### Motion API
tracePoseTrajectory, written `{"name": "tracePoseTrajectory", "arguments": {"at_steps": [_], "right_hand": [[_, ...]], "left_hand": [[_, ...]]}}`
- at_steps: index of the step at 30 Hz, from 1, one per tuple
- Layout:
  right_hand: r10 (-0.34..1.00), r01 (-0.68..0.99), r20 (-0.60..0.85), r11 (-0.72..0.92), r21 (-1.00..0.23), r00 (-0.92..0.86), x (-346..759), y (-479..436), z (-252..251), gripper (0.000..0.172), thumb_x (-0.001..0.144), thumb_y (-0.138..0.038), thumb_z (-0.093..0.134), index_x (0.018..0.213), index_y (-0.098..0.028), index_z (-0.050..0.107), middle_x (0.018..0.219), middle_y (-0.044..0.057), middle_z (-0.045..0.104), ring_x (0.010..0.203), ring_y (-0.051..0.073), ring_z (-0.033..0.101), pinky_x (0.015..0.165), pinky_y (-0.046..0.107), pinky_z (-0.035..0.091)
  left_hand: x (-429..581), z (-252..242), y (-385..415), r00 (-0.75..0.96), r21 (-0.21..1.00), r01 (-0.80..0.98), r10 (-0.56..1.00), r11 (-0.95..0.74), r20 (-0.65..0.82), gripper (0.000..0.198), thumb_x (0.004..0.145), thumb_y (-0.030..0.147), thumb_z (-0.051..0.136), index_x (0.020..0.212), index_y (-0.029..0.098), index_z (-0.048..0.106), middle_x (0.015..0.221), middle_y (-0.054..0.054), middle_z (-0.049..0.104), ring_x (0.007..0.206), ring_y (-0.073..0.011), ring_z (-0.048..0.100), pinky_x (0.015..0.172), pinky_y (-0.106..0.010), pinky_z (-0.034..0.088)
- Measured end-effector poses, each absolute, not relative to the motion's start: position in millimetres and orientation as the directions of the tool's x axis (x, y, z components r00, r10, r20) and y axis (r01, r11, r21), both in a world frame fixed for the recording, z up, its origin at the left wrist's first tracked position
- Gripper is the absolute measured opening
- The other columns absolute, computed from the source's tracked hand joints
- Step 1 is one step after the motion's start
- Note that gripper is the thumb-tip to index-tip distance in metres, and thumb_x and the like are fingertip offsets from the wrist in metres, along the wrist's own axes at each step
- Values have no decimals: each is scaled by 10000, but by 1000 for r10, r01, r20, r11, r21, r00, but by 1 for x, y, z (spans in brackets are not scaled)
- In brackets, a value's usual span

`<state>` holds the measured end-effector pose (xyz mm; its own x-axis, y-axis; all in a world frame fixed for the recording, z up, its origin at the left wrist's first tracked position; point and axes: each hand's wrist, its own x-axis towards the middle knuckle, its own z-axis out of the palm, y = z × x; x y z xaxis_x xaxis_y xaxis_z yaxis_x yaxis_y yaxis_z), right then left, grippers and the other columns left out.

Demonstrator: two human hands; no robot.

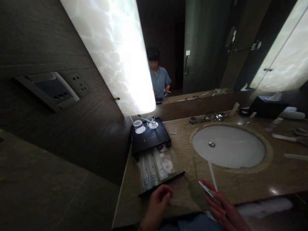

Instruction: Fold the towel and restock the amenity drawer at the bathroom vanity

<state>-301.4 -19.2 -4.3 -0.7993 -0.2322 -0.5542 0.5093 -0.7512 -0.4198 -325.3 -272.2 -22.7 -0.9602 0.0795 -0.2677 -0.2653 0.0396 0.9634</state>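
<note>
Brown marble vanity countertop (183,150), white oval sink basin (228,146) sunk in. Black rectangular amenity box (150,138) at left wall, its pull-out drawer of white sachets (156,166) open. Black tissue box (267,107) far right; slim white packet (285,138) near it.

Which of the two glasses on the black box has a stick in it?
The right glass: a thin stick leans out of it toward the left. The left glass shows no stick in it.
</note>
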Motion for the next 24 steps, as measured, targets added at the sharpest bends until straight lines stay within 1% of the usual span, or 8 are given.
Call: {"name": "tracePoseTrajectory", "arguments": {"at_steps": [2,4,7,11,15,20,22,24], "right_hand": [[-247,504,-516,-739,-447,-820,-306,-26,2,650,549,-304,917,1151,-221,685,559,-112,241,448,-9,131,361,96,194],[-258,497,-485,-730,-469,-836,-308,-34,3,659,543,-318,919,1146,-195,686,548,-116,236,449,-7,127,355,99,181],[-276,504,-465,-711,-491,-841,-303,-40,-4,633,555,-364,909,1129,-204,694,536,-114,247,447,-2,127,356,104,188],[-254,486,-444,-674,-556,-859,-292,-36,-22,500,609,-439,855,1064,-285,716,502,-97,238,411,16,132,350,129,194],[-117,440,-494,-656,-613,-862,-288,-29,-26,446,589,-442,823,1013,-360,711,490,-73,249,388,61,219,339,166,219],[-114,464,-556,-700,-543,-823,-291,-30,-17,668,522,-442,893,1129,-258,684,537,-101,242,432,7,191,376,115,184],[-165,477,-533,-705,-525,-830,-293,-34,-19,689,516,-452,904,1134,-244,683,537,-111,229,438,0,141,374,118,158],[-202,478,-494,-699,-532,-845,-294,-37,-24,657,543,-457,897,1127,-243,686,539,-111,243,442,-2,135,376,118,156]], "left_hand": [[-370,-8,-272,-996,935,29,85,354,-2,247,826,244,541,998,163,698,1117,-129,675,1088,-260,595,966,-410,474],[-420,-8,-274,-975,753,217,166,621,145,475,804,183,557,1273,119,587,1405,-160,521,1332,-289,435,1157,-443,302],[-477,-26,-277,-961,506,272,255,819,103,685,802,244,594,1442,99,400,1532,-188,343,1434,-356,266,1190,-495,219],[-491,-51,-271,-954,438,294,291,849,76,636,864,299,490,1432,31,389,1543,-242,283,1456,-382,196,1192,-520,185],[-477,-61,-254,-958,524,251,285,814,16,614,864,198,419,1430,-30,349,1573,-236,193,1480,-358,95,1209,-515,140],[-470,-38,-254,-975,590,148,216,794,-47,605,843,154,422,1395,-90,371,1541,-281,253,1460,-383,176,1207,-497,162],[-449,-22,-264,-982,655,142,191,743,-4,546,824,154,463,1335,-38,477,1502,-267,344,1431,-368,268,1198,-487,199],[-414,-14,-273,-985,815,77,168,575,-25,389,828,205,507,1174,60,609,1315,-226,553,1275,-333,482,1108,-482,360]]}}
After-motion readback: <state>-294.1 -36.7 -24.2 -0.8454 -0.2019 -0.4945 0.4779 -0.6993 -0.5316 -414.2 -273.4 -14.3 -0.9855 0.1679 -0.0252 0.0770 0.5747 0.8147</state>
